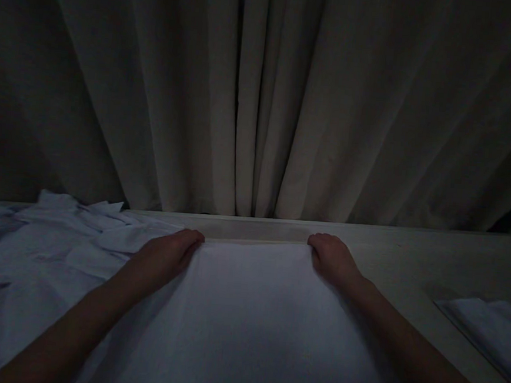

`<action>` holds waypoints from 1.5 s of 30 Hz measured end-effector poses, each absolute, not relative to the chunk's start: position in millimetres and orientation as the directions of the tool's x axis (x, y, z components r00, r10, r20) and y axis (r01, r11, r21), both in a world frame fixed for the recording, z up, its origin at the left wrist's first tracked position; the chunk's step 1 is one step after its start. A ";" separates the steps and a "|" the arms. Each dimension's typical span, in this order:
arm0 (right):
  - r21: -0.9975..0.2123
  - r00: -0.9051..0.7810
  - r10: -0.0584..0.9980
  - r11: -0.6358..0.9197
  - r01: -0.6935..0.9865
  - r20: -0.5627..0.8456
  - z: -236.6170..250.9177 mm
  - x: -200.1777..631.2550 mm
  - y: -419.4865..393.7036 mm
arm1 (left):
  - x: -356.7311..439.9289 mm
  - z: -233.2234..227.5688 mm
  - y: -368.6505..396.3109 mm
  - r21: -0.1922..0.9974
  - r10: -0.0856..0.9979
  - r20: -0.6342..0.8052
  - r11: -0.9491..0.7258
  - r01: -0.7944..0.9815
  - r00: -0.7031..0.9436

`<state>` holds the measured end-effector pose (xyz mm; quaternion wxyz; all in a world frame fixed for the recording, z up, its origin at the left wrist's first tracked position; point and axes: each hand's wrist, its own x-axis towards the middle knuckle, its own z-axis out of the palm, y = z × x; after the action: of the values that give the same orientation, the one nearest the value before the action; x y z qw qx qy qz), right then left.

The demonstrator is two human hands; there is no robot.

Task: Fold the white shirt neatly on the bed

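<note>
Head view: left hand (pixel 168 254) flat, fingers out, pinning cloth's (pixel 249 321) far corner; right hand (pixel 330 257) curled there, grip unclear; edge held taut, square.

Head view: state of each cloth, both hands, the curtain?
Flat white cloth: spread smooth on the table, far edge straight.
Left hand: palm down on the cloth's far left corner, fingers extended.
Right hand: on the far right corner, fingers curled at the edge; grip unclear.
Crumpled cloths: rumpled heap at left.
Folded cloth: lying flat at right.
Curtain: drawn shut, hanging in pleats.
</note>
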<state>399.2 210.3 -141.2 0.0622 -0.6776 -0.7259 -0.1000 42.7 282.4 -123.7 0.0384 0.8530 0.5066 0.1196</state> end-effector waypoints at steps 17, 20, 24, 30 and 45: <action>-0.393 -0.223 0.947 0.119 0.912 -0.232 -195.3 379.4 254.4 | 87.2 -195.9 309.0 0.352 0.805 -0.226 -0.458 0.816 0.549; -0.373 -0.214 0.941 0.105 0.922 -0.264 -186.6 378.8 252.3 | 81.6 -189.7 308.9 0.364 0.804 -0.209 -0.464 0.807 0.557; -0.378 -0.268 0.921 0.150 0.913 -0.282 -167.7 378.7 247.2 | 76.5 -167.9 304.0 0.388 0.772 -0.208 -0.499 0.775 0.601; -0.427 -0.401 0.902 0.302 0.853 -0.163 -141.8 372.7 256.7 | 89.3 -137.7 307.4 0.371 0.763 -0.122 -0.558 0.742 0.634; -0.264 -0.149 0.975 0.101 0.959 -0.167 -189.8 357.8 265.7 | 120.0 -205.5 311.1 0.304 0.804 -0.103 -0.535 0.788 0.586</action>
<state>357.8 265.7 -189.8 0.0249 -0.6518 -0.7417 0.1565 120.0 311.1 -205.5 0.1608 0.8759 0.4543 0.0245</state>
